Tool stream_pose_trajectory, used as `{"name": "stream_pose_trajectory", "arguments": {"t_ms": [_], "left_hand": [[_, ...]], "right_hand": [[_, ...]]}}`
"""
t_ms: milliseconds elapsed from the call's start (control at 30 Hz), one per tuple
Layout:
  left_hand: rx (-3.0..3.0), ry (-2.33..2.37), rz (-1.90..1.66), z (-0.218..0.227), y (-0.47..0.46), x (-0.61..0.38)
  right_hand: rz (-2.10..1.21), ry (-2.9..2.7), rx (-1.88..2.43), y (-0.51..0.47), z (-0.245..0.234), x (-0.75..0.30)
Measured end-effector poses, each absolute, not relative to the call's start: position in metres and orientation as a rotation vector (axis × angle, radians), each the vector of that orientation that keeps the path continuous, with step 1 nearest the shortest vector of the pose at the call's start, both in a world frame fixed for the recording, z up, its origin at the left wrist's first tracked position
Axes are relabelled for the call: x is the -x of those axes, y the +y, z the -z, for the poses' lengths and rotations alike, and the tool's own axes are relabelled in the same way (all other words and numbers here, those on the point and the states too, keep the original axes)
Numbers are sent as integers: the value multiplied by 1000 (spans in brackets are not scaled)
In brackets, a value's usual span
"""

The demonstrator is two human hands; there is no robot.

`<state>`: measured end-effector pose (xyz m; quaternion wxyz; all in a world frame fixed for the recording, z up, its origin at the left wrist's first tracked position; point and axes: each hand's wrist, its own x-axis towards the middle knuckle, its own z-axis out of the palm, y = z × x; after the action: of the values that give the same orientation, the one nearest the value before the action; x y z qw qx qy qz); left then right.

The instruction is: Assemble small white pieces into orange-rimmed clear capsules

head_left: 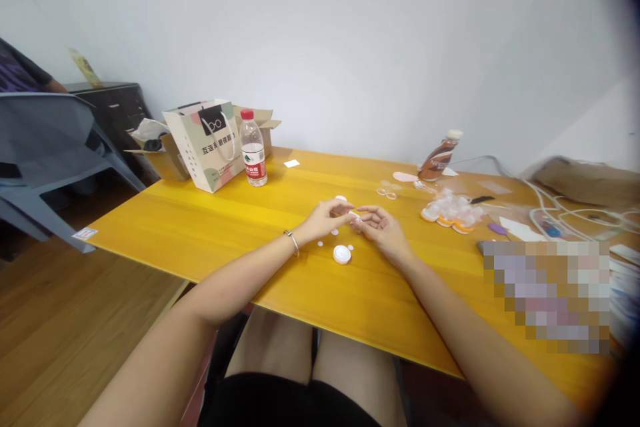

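Observation:
My left hand [327,219] and my right hand [384,230] meet above the table, fingertips closed on a small white piece [355,216] whose kind I cannot make out. Just below them on the wood lies a white round cap-like disc [342,254]. Tiny pale dots, one of them a small round piece [321,243], are scattered around it. Another white round item [341,199] shows partly behind my left hand.
On the yellow wooden table [215,233] stand a paper bag [205,147] and a water bottle [254,153] at left. To the right are a brown drink bottle [440,157], a cluster of translucent white pieces [453,210], clear rings [387,193] and white cables [543,193]. A grey chair [50,140] stands at far left.

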<state>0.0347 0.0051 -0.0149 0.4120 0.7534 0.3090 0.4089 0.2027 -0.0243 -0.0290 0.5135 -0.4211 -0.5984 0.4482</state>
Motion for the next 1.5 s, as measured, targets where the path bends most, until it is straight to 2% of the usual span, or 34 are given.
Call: {"name": "stream_pose_trajectory", "arguments": {"t_ms": [133, 400, 567, 667, 800, 1167, 1500], "left_hand": [[-1754, 796, -885, 21, 8, -37], [-1791, 844, -947, 20, 6, -42], [-1645, 805, -1032, 15, 15, -31], [-1621, 802, -1098, 7, 20, -23], [-1727, 756, -1136, -1, 19, -19], [-2184, 538, -605, -1, -1, -18], [-2230, 567, -593, 6, 0, -18]], "right_hand": [[-1029, -1461, 1012, -24, 30, -201], [-976, -1507, 1036, -22, 34, -199], [-704, -1564, 1194, -22, 32, -205], [-557, -1821, 1206, -32, 21, -207], [-548, -2287, 1052, -49, 10, -200], [-370, -2360, 1147, -35, 30, -203], [-313, -2374, 1177, -33, 32, -203]]}}
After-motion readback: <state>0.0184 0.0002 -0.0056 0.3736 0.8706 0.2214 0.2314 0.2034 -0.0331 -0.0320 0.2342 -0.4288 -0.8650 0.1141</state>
